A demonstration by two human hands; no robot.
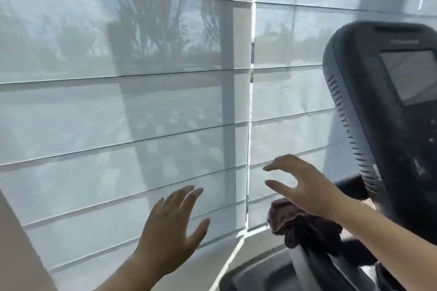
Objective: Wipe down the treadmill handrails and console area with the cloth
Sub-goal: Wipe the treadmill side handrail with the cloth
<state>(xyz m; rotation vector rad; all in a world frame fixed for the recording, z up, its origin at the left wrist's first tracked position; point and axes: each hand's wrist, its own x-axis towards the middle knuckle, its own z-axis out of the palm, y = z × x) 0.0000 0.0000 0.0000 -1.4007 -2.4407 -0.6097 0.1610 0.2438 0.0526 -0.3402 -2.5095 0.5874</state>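
A dark maroon cloth lies bunched on top of the treadmill's grey handrail at the lower right. My right hand hovers just above the cloth with fingers spread and lightly bent, holding nothing. Further left, my left hand is raised in the air in front of the window blind, palm forward and fingers straight, empty. The treadmill's dark console with its screen rises at the right edge.
Sheer white window blinds fill the view ahead, split by a vertical gap where two panels meet. A beige wall edge stands at the lower left. The treadmill's base cover shows at the bottom.
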